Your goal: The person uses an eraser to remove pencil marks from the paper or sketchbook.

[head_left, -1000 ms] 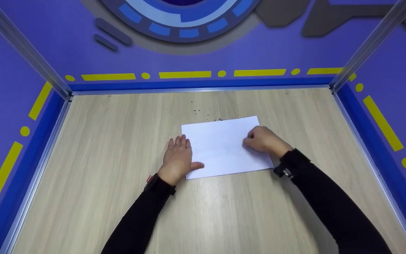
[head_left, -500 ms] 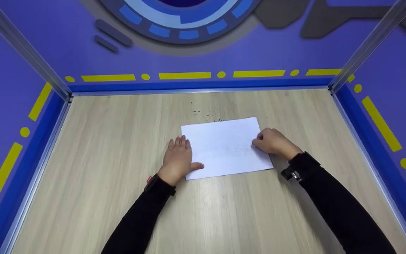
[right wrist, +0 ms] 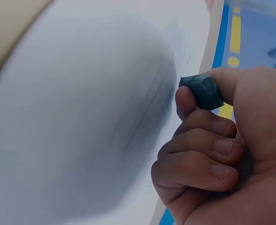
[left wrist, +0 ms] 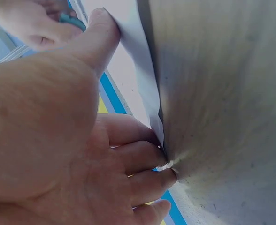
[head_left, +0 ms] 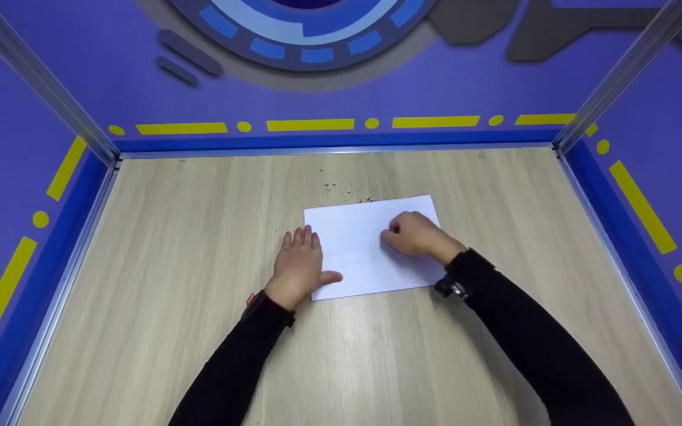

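A white sheet of paper (head_left: 353, 269) lies on the wooden table, slightly turned. My left hand (head_left: 298, 266) rests at the sheet's left edge, fingers straight and thumb spread over the paper. Over the right half of the sheet is my right hand (head_left: 417, 234), with curled fingers. In the right wrist view it pinches a small dark teal eraser (right wrist: 203, 91) between thumb and index finger, close over the paper. Faint grey pencil lines (right wrist: 145, 110) show on the sheet beside it. From the head, the hand hides the eraser.
Dark crumbs (head_left: 330, 186) are scattered on the table (head_left: 199, 266) just beyond the sheet's far edge. Blue-purple panels (head_left: 436, 83) with yellow marks stand at the back and both sides, framed by metal rails (head_left: 341, 151).
My right hand shifts right toward the sheet's right edge, then sweeps back left to nearer the middle, still pinching the eraser. The left hand and paper stay in place.
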Motion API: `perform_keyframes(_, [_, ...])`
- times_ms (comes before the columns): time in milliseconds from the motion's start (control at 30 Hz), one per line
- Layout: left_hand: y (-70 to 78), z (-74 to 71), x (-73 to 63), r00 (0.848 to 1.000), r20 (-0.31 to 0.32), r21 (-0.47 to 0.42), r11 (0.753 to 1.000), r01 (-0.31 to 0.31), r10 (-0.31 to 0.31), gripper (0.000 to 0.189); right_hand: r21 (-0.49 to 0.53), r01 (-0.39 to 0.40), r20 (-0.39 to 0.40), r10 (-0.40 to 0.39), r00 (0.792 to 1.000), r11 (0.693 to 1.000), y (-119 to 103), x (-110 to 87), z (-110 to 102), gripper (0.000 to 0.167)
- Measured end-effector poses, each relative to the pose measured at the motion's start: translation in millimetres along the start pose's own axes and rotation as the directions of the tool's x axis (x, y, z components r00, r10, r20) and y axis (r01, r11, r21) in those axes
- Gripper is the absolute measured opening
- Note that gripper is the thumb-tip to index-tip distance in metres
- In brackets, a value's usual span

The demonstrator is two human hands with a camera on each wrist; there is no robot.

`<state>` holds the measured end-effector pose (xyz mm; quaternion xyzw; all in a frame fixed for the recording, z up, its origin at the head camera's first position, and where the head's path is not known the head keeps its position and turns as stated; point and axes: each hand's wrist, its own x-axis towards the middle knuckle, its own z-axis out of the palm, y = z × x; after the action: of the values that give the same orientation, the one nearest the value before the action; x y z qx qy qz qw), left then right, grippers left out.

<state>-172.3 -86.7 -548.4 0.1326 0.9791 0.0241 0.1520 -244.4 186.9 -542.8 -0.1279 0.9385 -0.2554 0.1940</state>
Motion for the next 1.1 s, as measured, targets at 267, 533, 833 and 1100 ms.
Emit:
perform_keyframes(267, [0.6,1.0,0.0,1.000,-0.013,-0.023,1.000,0.002,-0.003,0.118,-0.088,0.080,0.103,-0.071,0.992,0.993,-61.6,27.4,32.9,0.045])
perform_keyframes(533, [0.2,-1.6,-1.0,1.000,0.006,-0.010,1.000,0.014,-0.014,0.119,-0.021,0.005,0.099,-0.003,0.995,1.000,-50.9,33.9,29.9,0.047])
perform_keyframes(833, [0.3,-0.3,-1.6,1.000,0.002,-0.010,1.000,0.006,-0.006,0.119,0.027,-0.060,0.011,0.060,0.998,0.998,20.9,3.1,-8.9,0.044])
perform_keyframes(1100, [0.3,0.2,-0.1,1.000,0.013,-0.019,1.000,0.008,-0.008,0.118,0.043,-0.147,-0.006,0.147,0.989,0.988,52.0,-11.4,-21.5,0.040])
